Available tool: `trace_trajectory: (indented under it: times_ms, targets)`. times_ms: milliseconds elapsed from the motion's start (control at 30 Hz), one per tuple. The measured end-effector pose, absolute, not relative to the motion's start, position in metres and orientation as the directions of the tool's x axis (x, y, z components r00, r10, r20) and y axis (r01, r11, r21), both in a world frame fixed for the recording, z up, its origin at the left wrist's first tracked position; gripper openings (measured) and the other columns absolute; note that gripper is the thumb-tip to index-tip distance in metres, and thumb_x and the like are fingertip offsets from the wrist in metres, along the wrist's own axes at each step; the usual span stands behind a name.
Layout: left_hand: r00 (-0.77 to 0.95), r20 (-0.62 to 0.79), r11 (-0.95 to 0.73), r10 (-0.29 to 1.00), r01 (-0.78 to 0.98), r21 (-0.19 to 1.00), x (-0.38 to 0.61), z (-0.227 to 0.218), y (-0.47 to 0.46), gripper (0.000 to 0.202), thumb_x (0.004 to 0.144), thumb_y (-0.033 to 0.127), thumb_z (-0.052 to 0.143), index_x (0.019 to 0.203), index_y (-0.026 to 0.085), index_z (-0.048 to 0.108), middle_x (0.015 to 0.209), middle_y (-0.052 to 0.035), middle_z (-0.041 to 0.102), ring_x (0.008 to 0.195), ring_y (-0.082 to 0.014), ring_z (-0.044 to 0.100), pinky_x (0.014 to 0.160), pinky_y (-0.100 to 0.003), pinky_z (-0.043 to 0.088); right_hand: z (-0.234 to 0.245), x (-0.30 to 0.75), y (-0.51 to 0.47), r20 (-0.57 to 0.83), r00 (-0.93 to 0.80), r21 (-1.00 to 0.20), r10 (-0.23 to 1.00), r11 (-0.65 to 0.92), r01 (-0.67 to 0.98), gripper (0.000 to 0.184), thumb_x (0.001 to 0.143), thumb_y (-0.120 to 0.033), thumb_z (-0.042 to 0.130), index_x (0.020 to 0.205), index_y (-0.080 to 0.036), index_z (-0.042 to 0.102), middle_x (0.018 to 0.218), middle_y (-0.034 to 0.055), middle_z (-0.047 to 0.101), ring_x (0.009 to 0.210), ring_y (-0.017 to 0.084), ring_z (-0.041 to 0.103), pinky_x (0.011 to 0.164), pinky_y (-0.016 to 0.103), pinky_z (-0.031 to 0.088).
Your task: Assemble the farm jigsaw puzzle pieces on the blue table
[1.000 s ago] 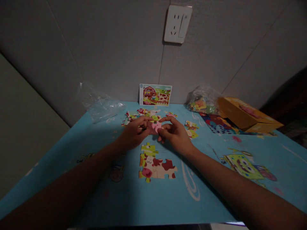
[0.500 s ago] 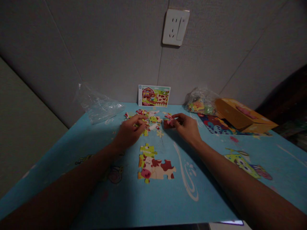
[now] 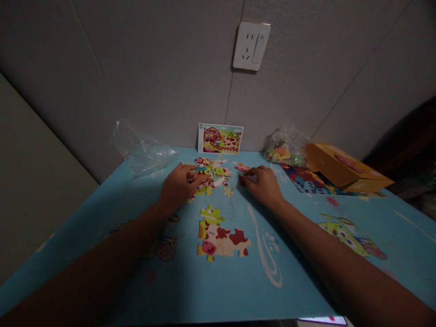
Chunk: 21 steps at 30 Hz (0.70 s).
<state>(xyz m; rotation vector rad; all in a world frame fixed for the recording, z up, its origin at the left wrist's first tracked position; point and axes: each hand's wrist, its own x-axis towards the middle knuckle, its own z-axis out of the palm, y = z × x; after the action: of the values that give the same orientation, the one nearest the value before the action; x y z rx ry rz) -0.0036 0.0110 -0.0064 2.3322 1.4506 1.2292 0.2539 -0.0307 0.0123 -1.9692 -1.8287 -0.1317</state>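
Note:
My left hand [image 3: 179, 187] is at the left side of a pile of loose jigsaw pieces [image 3: 220, 171], its thumb and forefinger closed around a brownish puzzle piece [image 3: 191, 176]. Across from it, my right hand [image 3: 264, 184] pinches a dark red-brown puzzle piece [image 3: 241, 180], mostly covered by the fingertips. A pink puzzle piece [image 3: 242, 167] lies just beyond that hand. Nearer to me, several joined pieces form a cow section [image 3: 221, 243] with green pieces at its upper left. Behind the pile, a farm picture card [image 3: 221, 139] leans upright on the wall.
A clear plastic bag [image 3: 146, 156] lies at the back left. On the right are another bag with colourful pieces [image 3: 286, 152], an orange box [image 3: 347, 165] and a dark printed sheet [image 3: 303, 180] partly under it. A wall socket [image 3: 251, 46] sits above the blue patterned tabletop [image 3: 235, 290].
My right hand has shifted slightly, and the pink piece by its fingertips now lies apart beyond it. My left fingers have drawn back a little left, with a brownish piece showing between them.

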Motion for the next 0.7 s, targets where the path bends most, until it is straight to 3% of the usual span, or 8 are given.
trace_trajectory:
  times_ms: [167, 300, 433, 600, 700]
  targets:
    - [0.161, 0.530, -0.489, 0.833, 0.663, 0.567, -0.004, 0.002, 0.007, 0.023, 0.077, 0.024, 0.068, 0.099, 0.017, 0.070, 0.101, -0.0080, 0.071, 0.092, -0.0223, 0.066, 0.088, -0.036, 0.051, 0.013, 0.237, -0.036, 0.406, -0.002, -0.427, 0.914, 0.192, 0.884, 0.016, 0.081, -0.020, 0.059, 0.092, -0.016, 0.071, 0.085, 0.0073, 0.069, 0.081, 0.021, 0.060, 0.077, 0.032, 0.043]
    - [0.110, 0.496, -0.466, 0.861, 0.559, 0.685, 0.000, 0.011, 0.000, 0.028, 0.078, 0.021, 0.064, 0.106, 0.019, 0.067, 0.093, -0.0021, 0.072, 0.082, -0.0175, 0.066, 0.079, -0.030, 0.053, 0.012, 0.226, -0.043, 0.399, -0.071, -0.617, 0.914, 0.325, 0.717, 0.033, 0.085, -0.026, 0.060, 0.116, -0.017, 0.063, 0.093, 0.0050, 0.070, 0.072, 0.016, 0.060, 0.071, 0.029, 0.045]
    - [0.215, 0.526, -0.560, 0.823, 0.460, 0.688, 0.006, 0.015, -0.010, 0.031, 0.081, 0.024, 0.062, 0.111, 0.021, 0.066, 0.099, -0.0028, 0.072, 0.085, -0.0176, 0.067, 0.078, -0.029, 0.055, 0.011, 0.217, -0.049, 0.402, -0.140, -0.703, 0.905, 0.403, 0.585, 0.051, 0.089, -0.032, 0.058, 0.137, -0.020, 0.048, 0.103, 0.0058, 0.069, 0.073, 0.014, 0.059, 0.067, 0.028, 0.046]
    - [0.392, 0.500, -0.629, 0.772, 0.366, 0.686, 0.012, 0.014, -0.019, 0.040, 0.081, 0.022, 0.062, 0.121, 0.022, 0.063, 0.109, -0.0061, 0.070, 0.085, -0.0175, 0.069, 0.073, -0.027, 0.057, 0.006, 0.211, -0.050, 0.410, -0.121, -0.771, 0.904, 0.414, 0.484, 0.039, 0.089, -0.034, 0.057, 0.125, -0.019, 0.056, 0.080, 0.0006, 0.063, 0.068, 0.014, 0.056, 0.064, 0.027, 0.045]
    - [0.432, 0.463, -0.608, 0.774, 0.303, 0.734, 0.011, 0.011, -0.017, 0.050, 0.083, 0.020, 0.059, 0.133, 0.020, 0.054, 0.100, -0.0058, 0.071, 0.084, -0.0169, 0.070, 0.071, -0.026, 0.058, 0.007, 0.215, -0.047, 0.430, -0.018, -0.800, 0.903, 0.390, 0.457, 0.035, 0.087, -0.035, 0.058, 0.118, -0.019, 0.057, 0.075, -0.0012, 0.060, 0.067, 0.014, 0.056, 0.064, 0.027, 0.045]
